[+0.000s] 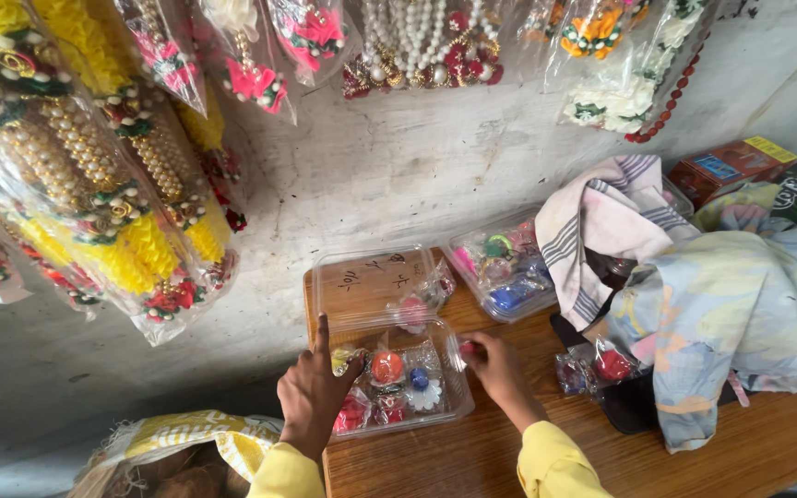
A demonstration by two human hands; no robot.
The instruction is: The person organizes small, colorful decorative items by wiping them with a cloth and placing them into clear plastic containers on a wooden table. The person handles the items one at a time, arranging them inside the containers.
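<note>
A clear plastic box (458, 398) lies open on the wooden table (472, 461), its lid (371, 286) tipped back against the wall. Inside are small wrapped ornaments: an orange ball (386, 366), a blue bead on a white flower (422, 385) and red pieces (350, 415). My left hand (311, 392) rests on the box's left edge, forefinger pointing up, thumb over a wrapped ornament. At the box's right edge, my right hand (500, 364) pinches a small red-pink piece (466, 349) in its fingertips. Both sleeves are yellow.
A second clear box (500, 267) of coloured ornaments sits behind on the right, beside a striped cloth (606, 217) and a pale patterned cloth (740, 314). A bag of red ornaments (597, 369) lies nearby. Bagged bead and flower garlands (94, 184) hang on the grey wall.
</note>
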